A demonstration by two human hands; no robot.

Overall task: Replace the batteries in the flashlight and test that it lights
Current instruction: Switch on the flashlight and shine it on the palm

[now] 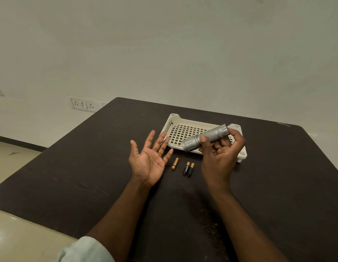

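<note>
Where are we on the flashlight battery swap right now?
Done: little that shows. Three batteries lie loose on the table, and the white tray sits empty. In hand: the right hand grips the silver flashlight, apparently closed; the left hand is open and empty. Left: whatever remains of the swap, and the light test, since no beam is visible.

1. I count one silver flashlight [206,137].
2. Three small batteries: one gold battery [175,163] lying alone, and a pair of black-and-copper batteries [188,169] side by side.
3. One cream slotted tray [175,118].
4. One dark table [88,167].
5. One wall socket plate [83,105].
6. Two hands of mine: my left hand [149,157], my right hand [221,152].
</note>
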